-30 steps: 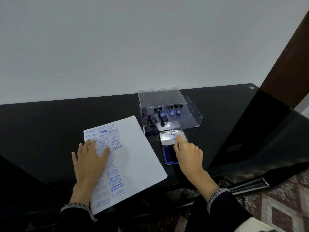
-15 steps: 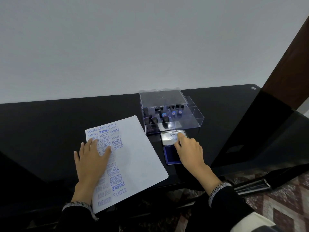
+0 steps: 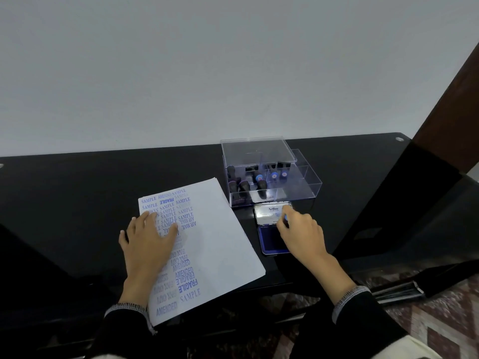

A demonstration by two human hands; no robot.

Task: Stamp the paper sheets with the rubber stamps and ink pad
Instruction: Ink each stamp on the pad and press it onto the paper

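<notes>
Over ink pad (image 3: pixel 272 239): right hand (image 3: pixel 302 237) grips stamp (image 3: pixel 285 217).

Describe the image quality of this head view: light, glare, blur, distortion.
Head view: soft, even light on the wall; the glossy black table mirrors the clear box and the ink pad lid carries a bright sheen; wide-angle bending at the edges; stamped words on the paper read sharply, while the right hand looks slightly soft.
</notes>
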